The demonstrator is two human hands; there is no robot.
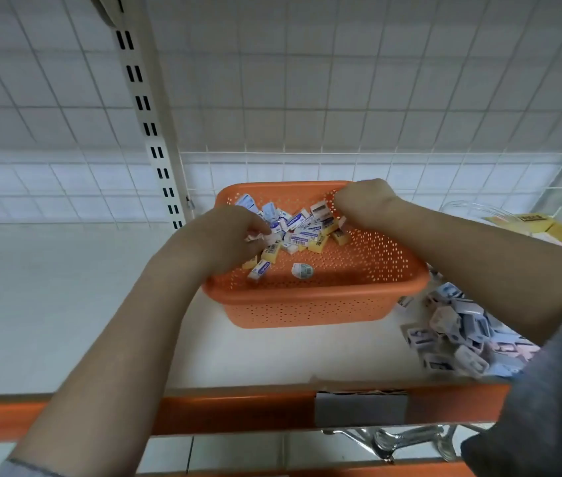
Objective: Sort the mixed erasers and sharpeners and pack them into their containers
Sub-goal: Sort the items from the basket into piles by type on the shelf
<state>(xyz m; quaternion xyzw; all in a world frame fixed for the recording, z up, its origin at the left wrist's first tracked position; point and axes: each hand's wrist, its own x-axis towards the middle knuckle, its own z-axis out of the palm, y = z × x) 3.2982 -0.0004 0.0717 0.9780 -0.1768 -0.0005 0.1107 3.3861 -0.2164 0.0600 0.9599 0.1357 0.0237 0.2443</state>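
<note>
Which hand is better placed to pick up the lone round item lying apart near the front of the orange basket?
Left, probably. The left hand works the pile's near-left edge, just behind the round item. The right hand is curled at the basket's far rim, beyond the pile.

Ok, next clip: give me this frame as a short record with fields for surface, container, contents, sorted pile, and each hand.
surface: white shelf with an orange front edge
container: orange perforated basket on the shelf
contents: mixed small packaged items, heaped toward the basket's back left; one rounded piece lies apart
sorted pile: blue-white packets on the shelf, right of the basket
left hand: in the basket, fingers curled on some packets
right hand: over the basket's far right, fingers curled; whether it holds anything cannot be told
</note>
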